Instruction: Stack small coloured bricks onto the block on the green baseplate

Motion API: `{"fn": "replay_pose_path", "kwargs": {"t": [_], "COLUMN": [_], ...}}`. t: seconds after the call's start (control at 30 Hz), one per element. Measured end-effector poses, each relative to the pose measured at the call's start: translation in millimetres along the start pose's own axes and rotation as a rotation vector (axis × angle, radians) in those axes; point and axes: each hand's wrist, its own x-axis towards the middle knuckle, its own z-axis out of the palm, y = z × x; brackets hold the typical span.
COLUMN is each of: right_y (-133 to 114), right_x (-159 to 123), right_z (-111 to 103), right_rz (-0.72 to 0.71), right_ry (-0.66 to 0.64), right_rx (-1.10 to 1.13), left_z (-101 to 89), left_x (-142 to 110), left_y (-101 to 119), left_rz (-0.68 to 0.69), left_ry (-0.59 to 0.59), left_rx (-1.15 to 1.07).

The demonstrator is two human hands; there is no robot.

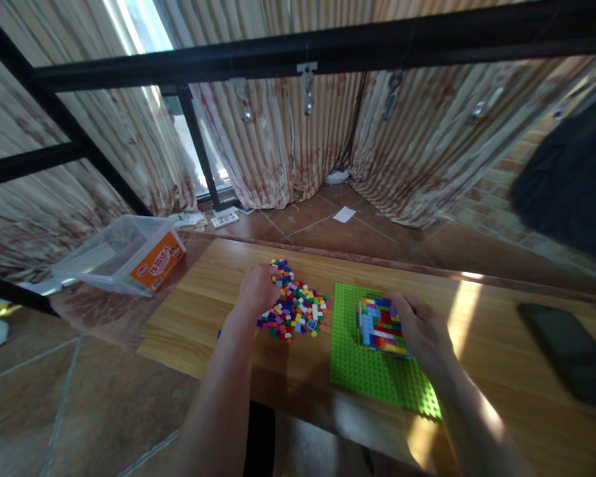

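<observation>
Loose toy bricks (pixel 302 301) in many colours lie in a heap on the wooden table. At the heap's left side is my left hand (pixel 259 289), its fingers curled down among the bricks; whatever its fingertips pinch is hidden. To the right lies a green studded baseplate (pixel 347 364). On it sits a low rectangular brick build (pixel 380 326) with a patchwork top of blue, red, green, yellow and white. My right hand (pixel 424 328) is closed at the build's right edge, thumb against its upper corner; the lower fingers are partly hidden.
A dark phone (pixel 566 351) lies on the right of the wooden table (pixel 198 301). A clear plastic bin (pixel 122 248) with an orange label stands beyond the left end. A black metal rail (pixel 278 59) crosses before striped curtains (pixel 298 139). Papers (pixel 344 214) lie on the tiled floor.
</observation>
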Motion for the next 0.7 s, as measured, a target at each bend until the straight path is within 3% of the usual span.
{"fn": "replay_pose_path", "kwargs": {"t": [0.23, 0.37, 0.57, 0.7], "right_y": [2, 7, 3, 1], "right_x": [-1, 2, 1, 1], "right_z": [2, 2, -1, -1], "right_rz": [0.008, 0.085, 0.149, 0.145], "right_ry": [-0.009, 0.043, 0.139, 0.160], "right_rx": [0.065, 0.182, 0.405, 0.443], "left_z": [6.1, 4.3, -0.9, 12.7], "left_x": [-1, 1, 3, -7], "left_y": [0, 3, 15, 44], "left_rz": [0.101, 0.097, 0.069, 0.244], "left_ry": [-0.002, -0.007, 0.060, 0.051], "left_rx": [0.164, 0.174, -0.028, -0.253]}}
